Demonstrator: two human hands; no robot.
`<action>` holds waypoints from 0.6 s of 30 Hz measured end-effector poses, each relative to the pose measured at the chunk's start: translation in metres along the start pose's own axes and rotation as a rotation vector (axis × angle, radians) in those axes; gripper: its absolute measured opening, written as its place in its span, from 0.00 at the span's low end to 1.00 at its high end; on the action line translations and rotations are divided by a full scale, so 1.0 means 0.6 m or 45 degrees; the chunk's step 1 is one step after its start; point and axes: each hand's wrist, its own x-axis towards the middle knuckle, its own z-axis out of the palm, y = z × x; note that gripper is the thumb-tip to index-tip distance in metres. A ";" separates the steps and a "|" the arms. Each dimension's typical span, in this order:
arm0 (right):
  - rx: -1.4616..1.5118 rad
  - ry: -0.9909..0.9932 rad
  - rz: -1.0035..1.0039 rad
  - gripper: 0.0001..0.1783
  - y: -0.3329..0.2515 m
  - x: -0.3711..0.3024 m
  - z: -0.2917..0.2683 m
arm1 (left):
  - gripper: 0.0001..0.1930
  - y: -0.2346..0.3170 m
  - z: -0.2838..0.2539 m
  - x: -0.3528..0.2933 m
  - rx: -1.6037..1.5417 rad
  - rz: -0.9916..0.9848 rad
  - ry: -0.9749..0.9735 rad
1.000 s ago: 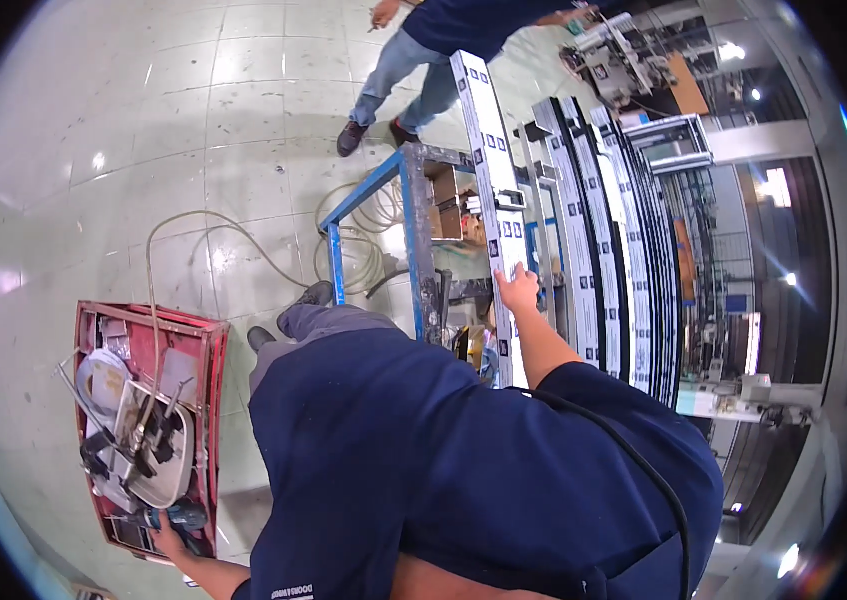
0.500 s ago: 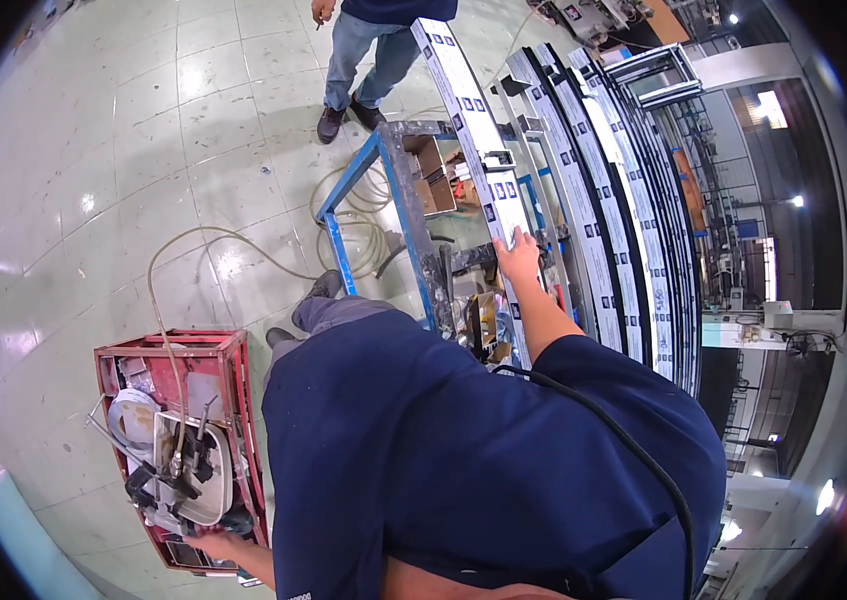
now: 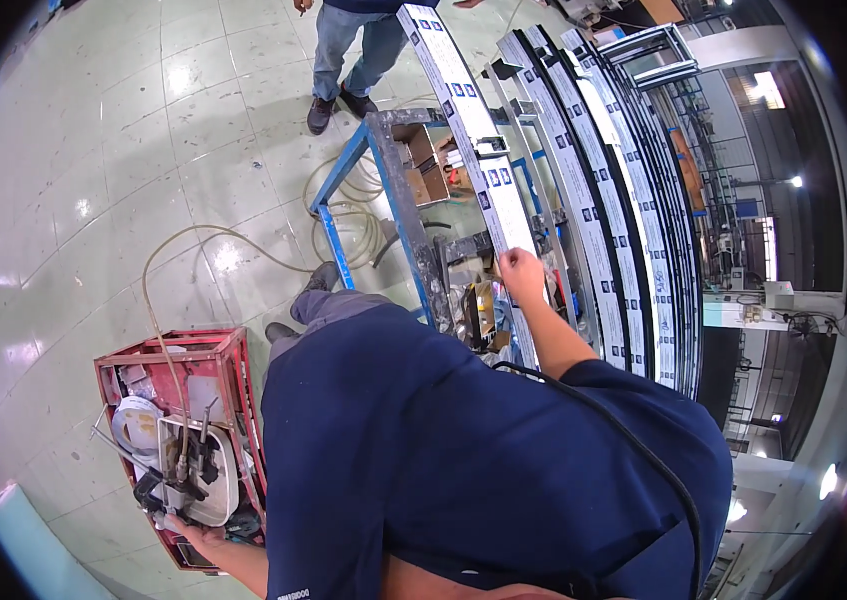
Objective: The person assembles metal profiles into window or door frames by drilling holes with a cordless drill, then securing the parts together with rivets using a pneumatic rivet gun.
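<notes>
View from above of a person in a dark blue top standing beside a blue metal bench frame (image 3: 383, 190), which serves as the landmark here. The right hand (image 3: 520, 272) reaches forward over the near end of the frame and closes its fingers on the edge of a long white profile strip (image 3: 473, 150) bearing small dark labels; the strip runs away from the hand along the top of the frame. Beyond the frame, on its right, further long profiles (image 3: 623, 200), white and black, lie side by side in parallel. Inside the frame sit open cardboard boxes (image 3: 423, 165), and a pale coiled hose (image 3: 353, 225) lies on the tiled floor (image 3: 123, 130) under and beside it. To the left of the frame, low in the view, stands a red tool cart (image 3: 213, 355) holding a white tray and dark tools. The left hand (image 3: 198, 535) rests at the near edge of the cart; whether it grips anything cannot be told. Past the far end of the frame stand another person's legs (image 3: 348, 50) in jeans.
</notes>
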 end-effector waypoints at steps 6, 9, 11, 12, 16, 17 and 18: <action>-0.312 -0.390 -0.042 0.21 0.104 -0.087 0.113 | 0.41 0.016 0.032 -0.053 0.128 0.113 -0.140; -0.145 -0.235 0.160 0.20 0.129 -0.092 0.133 | 0.40 0.029 0.099 -0.035 0.220 0.187 -0.227; -0.103 -0.261 0.161 0.19 0.142 -0.084 0.136 | 0.39 0.022 0.105 -0.033 0.278 0.250 -0.262; -0.077 -0.341 0.192 0.20 0.136 -0.087 0.125 | 0.39 0.014 0.081 -0.044 0.309 0.288 -0.287; -0.100 -0.241 0.119 0.21 0.132 -0.077 0.093 | 0.37 0.020 0.123 -0.032 0.384 0.358 -0.357; 0.001 -0.257 0.163 0.21 0.134 -0.073 0.089 | 0.37 0.022 0.107 -0.040 0.406 0.377 -0.372; 0.102 -0.279 0.185 0.21 0.130 -0.061 0.095 | 0.37 0.019 0.086 -0.041 0.423 0.395 -0.364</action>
